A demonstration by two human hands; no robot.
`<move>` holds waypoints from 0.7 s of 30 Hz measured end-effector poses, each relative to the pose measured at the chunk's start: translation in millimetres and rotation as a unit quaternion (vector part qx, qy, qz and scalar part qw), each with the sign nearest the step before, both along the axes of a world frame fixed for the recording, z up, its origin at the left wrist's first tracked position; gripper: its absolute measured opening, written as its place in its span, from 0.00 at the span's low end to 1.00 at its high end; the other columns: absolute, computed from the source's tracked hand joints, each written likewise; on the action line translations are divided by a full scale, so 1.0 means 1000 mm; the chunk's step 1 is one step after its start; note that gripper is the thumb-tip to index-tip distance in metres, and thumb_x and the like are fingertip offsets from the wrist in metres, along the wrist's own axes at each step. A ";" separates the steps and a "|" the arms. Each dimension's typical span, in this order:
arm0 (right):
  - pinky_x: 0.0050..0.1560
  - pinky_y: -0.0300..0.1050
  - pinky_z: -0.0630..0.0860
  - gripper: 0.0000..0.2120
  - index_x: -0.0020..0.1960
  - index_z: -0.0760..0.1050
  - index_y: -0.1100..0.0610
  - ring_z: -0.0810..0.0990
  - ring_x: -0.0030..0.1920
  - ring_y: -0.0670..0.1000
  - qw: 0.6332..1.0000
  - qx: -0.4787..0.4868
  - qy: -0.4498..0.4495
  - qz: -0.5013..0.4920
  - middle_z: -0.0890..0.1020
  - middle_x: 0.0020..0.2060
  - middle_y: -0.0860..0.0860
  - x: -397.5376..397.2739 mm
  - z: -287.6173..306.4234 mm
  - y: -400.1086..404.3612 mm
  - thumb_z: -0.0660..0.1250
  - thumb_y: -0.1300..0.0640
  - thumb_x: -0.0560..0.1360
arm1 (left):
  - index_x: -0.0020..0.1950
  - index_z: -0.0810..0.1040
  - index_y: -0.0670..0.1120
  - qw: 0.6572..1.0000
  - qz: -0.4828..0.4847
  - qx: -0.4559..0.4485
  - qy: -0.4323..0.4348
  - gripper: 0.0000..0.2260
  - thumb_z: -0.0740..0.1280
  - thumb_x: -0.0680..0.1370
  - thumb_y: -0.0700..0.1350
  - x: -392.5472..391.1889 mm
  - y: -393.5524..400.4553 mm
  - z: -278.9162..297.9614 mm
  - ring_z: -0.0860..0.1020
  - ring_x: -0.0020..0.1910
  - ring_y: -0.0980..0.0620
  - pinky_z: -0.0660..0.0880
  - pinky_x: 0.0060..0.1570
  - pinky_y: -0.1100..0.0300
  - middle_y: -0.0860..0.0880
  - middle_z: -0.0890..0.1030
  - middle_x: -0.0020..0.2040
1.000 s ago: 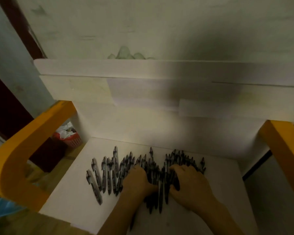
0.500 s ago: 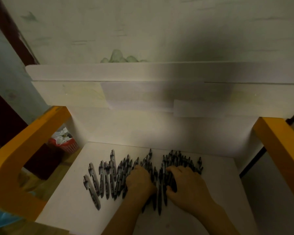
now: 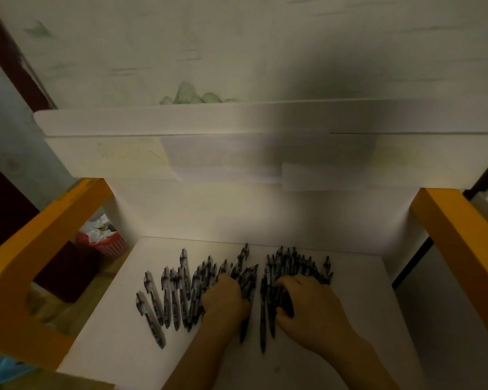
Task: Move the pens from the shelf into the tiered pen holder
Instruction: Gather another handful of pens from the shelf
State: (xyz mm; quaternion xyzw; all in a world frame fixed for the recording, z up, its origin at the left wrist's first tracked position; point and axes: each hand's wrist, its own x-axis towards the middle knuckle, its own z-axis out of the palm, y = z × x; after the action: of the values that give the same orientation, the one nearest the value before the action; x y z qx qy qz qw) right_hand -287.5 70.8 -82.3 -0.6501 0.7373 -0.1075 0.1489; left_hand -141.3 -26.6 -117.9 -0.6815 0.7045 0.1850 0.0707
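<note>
Gathering is the step we judge to be in hand: the pens (image 3: 237,291) lie in a long loose row on the white shelf (image 3: 364,319), low in the middle of the frame, and none has left it yet. Our left hand (image 3: 226,301) rests on the middle of the row with fingers curled down into it; whether it truly grips any pen we cannot tell. Our right hand (image 3: 310,308) curls round a dark bundle, thumb tucked under. To do this well we should rake both hands inward, square the tips, then lift one compact bundle. No tiered pen holder is visible. Compared with a second ago, a gap has opened between the two clusters, and the whole scene sits lower in the picture.
</note>
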 end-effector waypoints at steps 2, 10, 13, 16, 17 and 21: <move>0.64 0.48 0.68 0.25 0.72 0.63 0.45 0.69 0.64 0.50 1.000 0.000 0.000 0.001 0.72 0.64 0.44 0.000 0.000 0.000 0.60 0.44 0.76 | 0.60 0.68 0.45 1.000 -0.002 -0.008 0.002 0.21 0.67 0.76 0.56 0.002 0.002 -0.001 0.75 0.41 0.53 0.73 0.42 0.59 0.49 0.78 0.50; 0.62 0.47 0.68 0.22 0.69 0.65 0.45 0.70 0.63 0.49 1.000 -0.014 -0.002 0.007 0.73 0.62 0.44 0.002 0.001 0.003 0.60 0.45 0.76 | 0.61 0.68 0.43 1.000 -0.021 0.006 0.019 0.18 0.65 0.78 0.53 0.010 0.004 0.001 0.79 0.46 0.50 0.77 0.46 0.56 0.47 0.79 0.51; 0.61 0.47 0.69 0.21 0.68 0.66 0.45 0.71 0.62 0.49 1.000 -0.014 0.000 0.011 0.73 0.61 0.44 0.005 0.002 0.003 0.60 0.45 0.76 | 0.61 0.68 0.42 0.998 -0.022 0.028 0.044 0.16 0.66 0.78 0.49 0.012 0.001 0.003 0.80 0.48 0.49 0.79 0.49 0.53 0.46 0.78 0.51; 0.60 0.48 0.70 0.18 0.64 0.68 0.46 0.71 0.59 0.50 1.000 -0.011 -0.002 0.013 0.73 0.59 0.45 0.008 0.003 0.003 0.60 0.46 0.75 | 0.60 0.69 0.42 0.997 -0.036 0.035 0.050 0.12 0.64 0.80 0.44 0.014 0.000 0.002 0.77 0.44 0.50 0.78 0.48 0.56 0.49 0.75 0.45; 0.59 0.48 0.70 0.17 0.63 0.69 0.46 0.72 0.59 0.50 1.000 -0.012 -0.001 0.012 0.74 0.59 0.46 0.009 0.004 0.003 0.60 0.47 0.75 | 0.60 0.70 0.42 0.997 -0.048 0.032 0.046 0.10 0.63 0.80 0.43 0.014 0.000 0.001 0.76 0.43 0.51 0.78 0.48 0.56 0.49 0.73 0.43; 0.58 0.47 0.71 0.16 0.62 0.69 0.46 0.72 0.57 0.50 1.000 -0.018 0.000 0.012 0.74 0.58 0.45 0.011 0.004 0.005 0.60 0.47 0.75 | 0.59 0.72 0.41 0.996 -0.076 0.026 0.033 0.09 0.63 0.80 0.42 0.016 0.003 0.001 0.80 0.49 0.48 0.78 0.49 0.56 0.47 0.76 0.46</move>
State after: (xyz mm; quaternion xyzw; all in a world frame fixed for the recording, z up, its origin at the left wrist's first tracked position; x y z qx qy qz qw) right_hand -276.5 75.6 -78.3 -0.6614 0.7276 -0.1187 0.1383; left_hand -125.0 -24.0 -116.5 -0.6171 0.7514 0.2198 0.0789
